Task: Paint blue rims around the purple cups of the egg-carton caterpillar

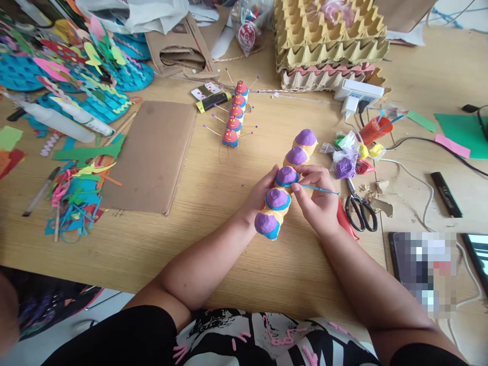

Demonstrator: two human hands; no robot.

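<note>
Left hand (263,192) grips one five-domed strip (278,199); right hand (318,195) pinches one blue strand (322,190); at two o'clock, one red cup (370,133) holds two blue sticks (395,119).

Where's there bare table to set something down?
Between the cardboard sheet and the left hand; also between the red-topped strip and white power strip. It's crowded left, with paper scraps, and right, around the scissors and bagged clay.
</note>
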